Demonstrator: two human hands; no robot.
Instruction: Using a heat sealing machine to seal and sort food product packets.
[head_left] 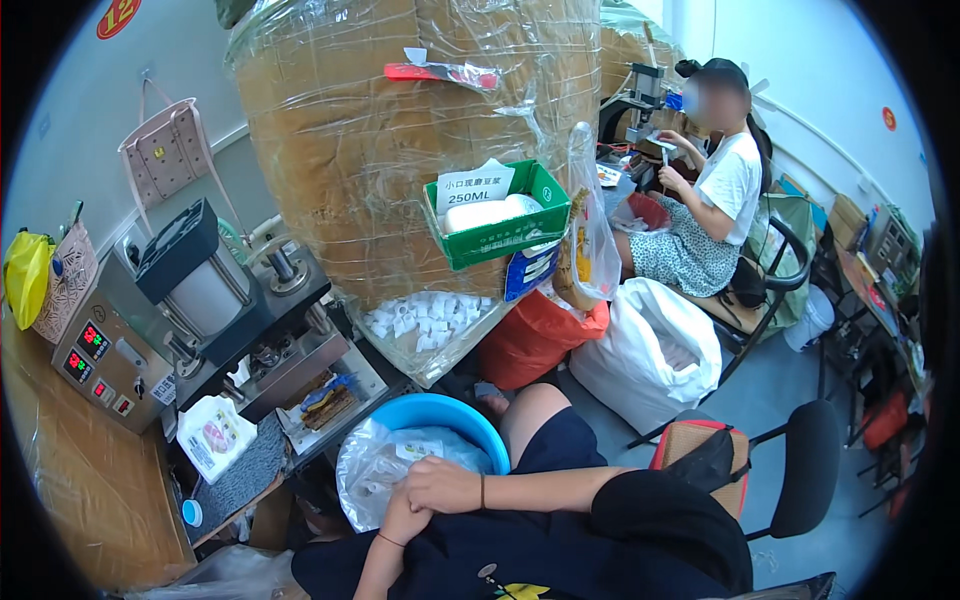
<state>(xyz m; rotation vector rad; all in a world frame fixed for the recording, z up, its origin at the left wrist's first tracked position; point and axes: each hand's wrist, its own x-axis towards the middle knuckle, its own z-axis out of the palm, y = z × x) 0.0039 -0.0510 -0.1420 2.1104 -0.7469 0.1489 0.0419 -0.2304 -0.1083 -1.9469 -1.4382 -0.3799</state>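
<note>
My right hand [446, 484] is closed over my left hand [404, 512], and both rest together in front of my dark shirt. The fingers of my left hand are mostly hidden beneath my right. Just beyond them stands a light-blue basin [480, 418] lined with a clear plastic bag [365, 460]; what lies in the bag is hard to make out. Left of the basin is a metal press machine [205, 290] with a small stack of brown and blue material [328, 398] on its base. A white printed packet [215, 437] sits on a grey mat [240, 475] beside it.
A control box [110, 365] stands at left. Ahead, a large plastic-wrapped carton [330, 160] carries a green box [500, 235]; small white pieces [425, 320] lie below. A red bag [535, 340], white sack [640, 360] and black chair [805, 470] are right. A seated co-worker [715, 190] works beyond.
</note>
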